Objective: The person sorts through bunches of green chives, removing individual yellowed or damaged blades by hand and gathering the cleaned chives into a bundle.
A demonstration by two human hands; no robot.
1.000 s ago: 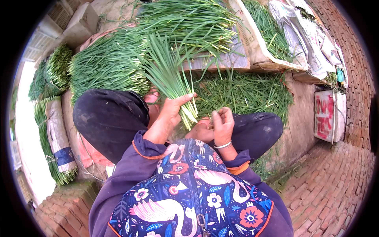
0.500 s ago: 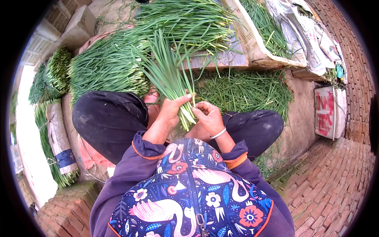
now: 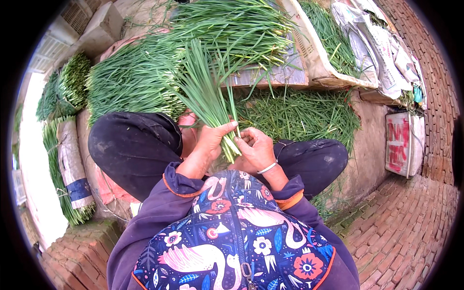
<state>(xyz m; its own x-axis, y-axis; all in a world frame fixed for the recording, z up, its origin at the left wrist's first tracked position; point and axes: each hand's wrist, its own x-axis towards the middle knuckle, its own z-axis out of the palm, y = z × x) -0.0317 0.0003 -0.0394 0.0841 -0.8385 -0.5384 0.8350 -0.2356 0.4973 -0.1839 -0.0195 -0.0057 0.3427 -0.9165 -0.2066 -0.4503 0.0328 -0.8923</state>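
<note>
A bunch of garlic chives (image 3: 205, 92) slants up and away between my knees, its pale stem ends pointing toward me. My left hand (image 3: 210, 143) is closed around the lower stems, thumb across the front. Just right of it, the fingers of my right hand (image 3: 256, 150) pinch at the base of a thin stalk that stands slightly apart from the bunch. The fingertips partly hide where that stalk ends. Beyond my hands, loose green leaves (image 3: 299, 116) lie strewn on the ground.
Chives are heaped at the left (image 3: 130, 79) and on a low board (image 3: 285, 77) ahead. A pale crate (image 3: 319, 67) with more greens stands at the far right, near a red-marked white basket (image 3: 397, 142). A wrapped bundle (image 3: 72, 159) lies left. Brick paving (image 3: 401, 222) spreads right.
Both hands and the bunch have shifted very slightly toward me. The right fingers have drawn a little lower along the separate stalk. The left hand keeps its hold.
</note>
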